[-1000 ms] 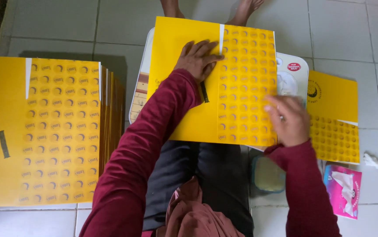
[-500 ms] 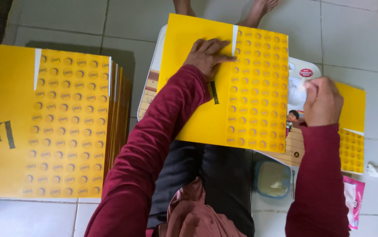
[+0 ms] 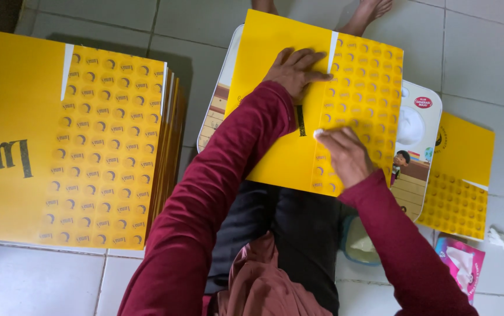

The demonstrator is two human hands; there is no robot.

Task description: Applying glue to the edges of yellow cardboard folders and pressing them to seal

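Now right hand (image 3: pixel 345 155) back on yellow sheet (image 3: pixel 281 105) (fingers curled, pressing white bit); left hand (image 3: pixel 294 70) flat.

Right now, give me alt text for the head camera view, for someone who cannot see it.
Two hands in maroon sleeves press on a yellow sheet atop a small lap table: left hand flat, right hand at the seam. A stack of yellow sheets lies left.
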